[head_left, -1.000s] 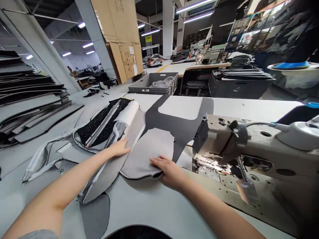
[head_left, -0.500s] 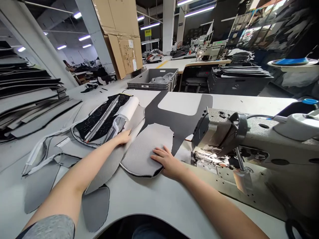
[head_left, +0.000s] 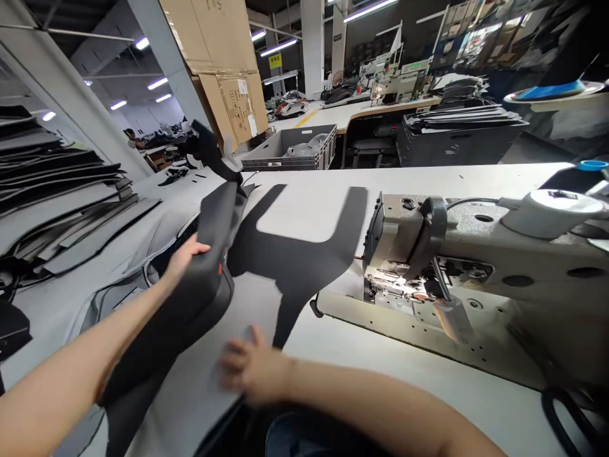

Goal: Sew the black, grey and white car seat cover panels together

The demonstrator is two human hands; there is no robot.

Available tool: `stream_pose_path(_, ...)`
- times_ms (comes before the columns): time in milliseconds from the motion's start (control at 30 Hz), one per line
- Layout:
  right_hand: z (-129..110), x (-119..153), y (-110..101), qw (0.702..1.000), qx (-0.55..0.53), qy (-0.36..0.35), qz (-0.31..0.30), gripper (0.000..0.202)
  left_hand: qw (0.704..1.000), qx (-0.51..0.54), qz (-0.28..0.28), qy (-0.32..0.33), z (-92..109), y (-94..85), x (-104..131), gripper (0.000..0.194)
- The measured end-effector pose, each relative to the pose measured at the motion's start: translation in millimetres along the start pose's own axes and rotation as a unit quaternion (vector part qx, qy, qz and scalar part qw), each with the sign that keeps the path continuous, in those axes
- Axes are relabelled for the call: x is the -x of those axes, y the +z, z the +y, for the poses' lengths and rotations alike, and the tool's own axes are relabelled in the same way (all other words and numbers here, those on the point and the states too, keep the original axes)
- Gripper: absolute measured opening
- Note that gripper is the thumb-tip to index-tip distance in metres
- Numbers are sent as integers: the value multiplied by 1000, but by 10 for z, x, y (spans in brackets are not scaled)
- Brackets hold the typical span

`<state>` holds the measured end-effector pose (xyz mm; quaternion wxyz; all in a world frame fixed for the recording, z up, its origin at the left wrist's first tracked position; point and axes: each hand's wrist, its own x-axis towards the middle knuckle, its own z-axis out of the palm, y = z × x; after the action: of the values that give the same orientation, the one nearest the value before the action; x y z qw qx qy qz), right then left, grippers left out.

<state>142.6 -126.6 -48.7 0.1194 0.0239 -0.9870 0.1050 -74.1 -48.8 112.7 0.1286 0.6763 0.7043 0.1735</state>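
Note:
My left hand (head_left: 187, 255) grips the raised part of a black sewn cover (head_left: 183, 304), which is folded up with its smooth dark face showing. A small orange tag sits on its seam. The cover's far end stands up off the table. My right hand (head_left: 259, 370), blurred with its fingers apart, is over the pale grey fabric backing (head_left: 247, 298) near the table's front edge; whether it touches the fabric I cannot tell. Beyond lies a flat dark grey piece (head_left: 295, 260) with a wide U-shaped cut-out. Part of the cover hides behind my left forearm.
At right stands a sewing machine (head_left: 428, 254) with its needle area lit. Stacked cut panels (head_left: 61, 197) rise at far left. A grey crate (head_left: 290, 146), a dark bin (head_left: 461, 146) of flat pieces and a tall cardboard box (head_left: 233, 101) stand behind the table.
My left hand has lifted and turned the cover over, so its black face shows instead of its lining. My right hand has moved left and toward me. The flat dark piece has shifted left.

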Motion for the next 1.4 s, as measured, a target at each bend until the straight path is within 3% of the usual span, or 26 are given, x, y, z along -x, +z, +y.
stream_pose_path(67, -462, -158, 221, 985, 65, -157, 6, 30, 991, 129, -1, -31, 214, 298, 7, 63)
stream_pose_path(100, -600, -154, 260, 964, 107, -243, -4, 27, 974, 221, -5, -57, 294, 461, 47, 66)
stream_pose_path(133, -659, -89, 240, 949, 138, -284, 10, 29, 943, 320, -10, -90, 351, 620, 117, 70)
stream_pose_path(167, -639, 34, 166, 950, 152, -269, 39, 31, 902, 413, -13, -125, 385, 768, 216, 72)
stream_pose_path(233, -421, 405, -95, 981, 122, -122, 89, 39, 815, 546, 5, -192, 396, 1014, 491, 74)
stream_pose_path(300, -125, 810, -378, 995, 55, 59, 61, 60, 774, 584, 51, -240, 362, 1181, 832, 69)
stream_pose_path(367, 67, 1096, -545, 982, -4, 189, 20, 94, 742, 600, 94, -283, 328, 1267, 1188, 68)
stream_pose_path(433, 77, 1189, -547, 974, -27, 225, -7, 93, 721, 604, 108, -320, 339, 1272, 1514, 76)
stream_pose_path(500, -51, 1128, -439, 977, -10, 213, -3, 74, 720, 593, 82, -352, 422, 1194, 1766, 86)
stream_pose_path(567, -216, 1013, -312, 980, 26, 194, 25, 56, 745, 561, -10, -361, 579, 1038, 1891, 89)
stream_pose_path(600, -287, 964, -260, 981, 44, 186, 42, 48, 763, 532, -92, -356, 682, 940, 1891, 90)
stream_pose_path(700, -425, 892, -163, 983, 72, 153, 77, 35, 797, 357, -406, -268, 1042, 665, 1589, 84)
stream_pose_path(733, -458, 884, -141, 983, 77, 146, 85, 32, 813, 276, -467, -214, 1165, 617, 1391, 78)
stream_pose_path(767, -493, 876, -119, 983, 81, 138, 92, 29, 853, 187, -464, -148, 1283, 609, 1156, 69)
stream_pose_path(833, -571, 855, -76, 983, 85, 122, 108, 24, 930, 28, -366, 21, 1483, 727, 616, 56)
stream_pose_path(867, -610, 844, -59, 983, 85, 115, 118, 23, 950, -31, -295, 100, 1557, 850, 337, 55)
stream_pose_path(933, -658, 847, -57, 982, 86, 95, 142, 21, 944, -93, -203, 244, 1631, 1179, -174, 55)
stream_pose_path(1000, -616, 922, -119, 979, 95, 94, 155, 22, 912, -146, -189, 333, 1600, 1537, -554, 56)
stream_pose_path(1100, -334, 1180, -333, 968, 109, 179, 134, 22, 914, -201, -142, 323, 1413, 1928, -820, 58)
stream_pose_path(1167, -56, 1363, -496, 945, 91, 298, 102, 34, 929, -182, -102, 306, 1275, 2035, -849, 62)
stream_pose_path(1233, 193, 1455, -610, 926, 56, 369, 60, 52, 941, -143, -73, 298, 1179, 2043, -835, 69)
stream_pose_path(1300, 334, 1417, -640, 927, 30, 372, 25, 54, 949, -104, -48, 295, 1134, 2015, -822, 79)
stream_pose_path(1400, 271, 1215, -540, 942, 22, 334, 1, 34, 949, -56, -6, 311, 1125, 2007, -808, 79)
